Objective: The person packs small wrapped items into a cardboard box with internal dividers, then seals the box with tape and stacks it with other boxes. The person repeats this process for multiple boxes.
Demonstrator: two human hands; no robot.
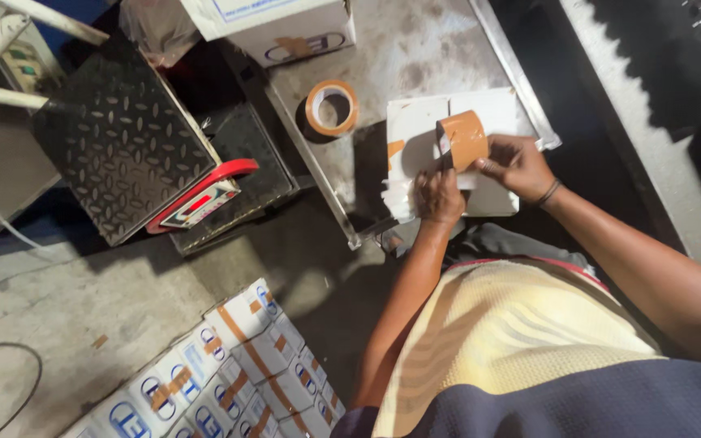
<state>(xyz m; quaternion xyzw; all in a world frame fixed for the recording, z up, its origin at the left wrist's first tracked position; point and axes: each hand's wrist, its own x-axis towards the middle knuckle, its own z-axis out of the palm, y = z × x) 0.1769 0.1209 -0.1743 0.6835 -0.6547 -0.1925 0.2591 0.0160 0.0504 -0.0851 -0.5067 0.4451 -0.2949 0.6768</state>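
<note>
A small white carton (415, 134) lies on the grey metal table (415, 57). My left hand (438, 197) presses down on its near edge, fingers closed over a strip of brown tape. My right hand (518, 165) grips a roll of brown packing tape (462, 139) held on top of the carton. A short piece of tape shows on the carton's left side. A second roll of brown tape (332, 107) lies flat on the table to the left, apart from both hands.
A platform scale with a chequered steel plate (119, 134) and a red display (202, 200) stands on the floor at left. Several taped white cartons (229, 373) are stacked below. Another white box (277, 24) sits at the table's far end. A cable (10, 381) lies on the floor.
</note>
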